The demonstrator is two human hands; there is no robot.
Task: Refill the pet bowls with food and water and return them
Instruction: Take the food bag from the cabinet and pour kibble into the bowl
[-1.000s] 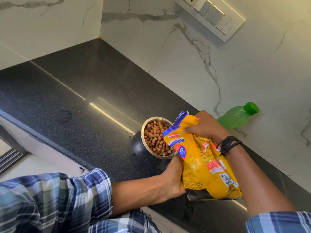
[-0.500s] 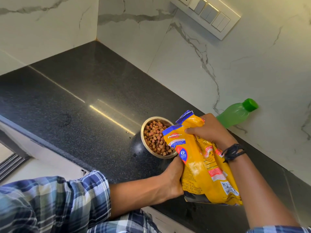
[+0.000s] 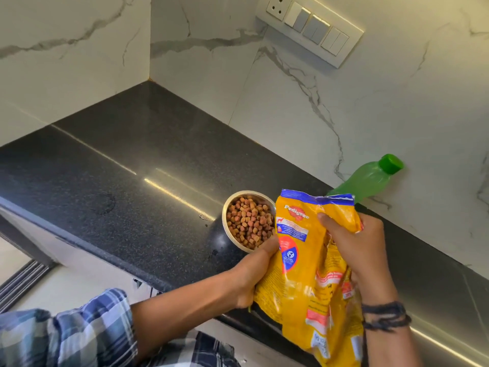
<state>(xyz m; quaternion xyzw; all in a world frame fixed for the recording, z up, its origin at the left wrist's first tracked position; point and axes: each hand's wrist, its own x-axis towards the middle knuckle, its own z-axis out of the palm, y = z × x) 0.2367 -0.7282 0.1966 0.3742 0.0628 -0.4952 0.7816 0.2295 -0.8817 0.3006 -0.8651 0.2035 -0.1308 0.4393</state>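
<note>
A steel pet bowl stands on the black granite counter, between its middle and front edge. It is filled nearly to the rim with brown kibble.

Just to the right of the bowl, both hands hold a yellow Pedigree bag roughly upright. The blue torn mouth is at the top, and in this view the bag's left side covers the bowl's right rim. The bag's lower end reaches past the counter's front edge.

The left hand grips the bag's lower left side. Its thumb lies on the front, right by the bowl's near rim. Its fingers go behind the bag, so I cannot tell how they lie.

The right hand grips the bag's upper right part, bunching the foil. The thumb presses on the front face below the mouth and the fingers curl round the right edge, their tips hidden. A black thread band circles that wrist, and a blue plaid sleeve covers the left upper arm.

A green plastic bottle with a green cap is at the counter's back edge against the white marble wall. The bag hides its lower part. A white switch panel is mounted higher on that wall.
</note>
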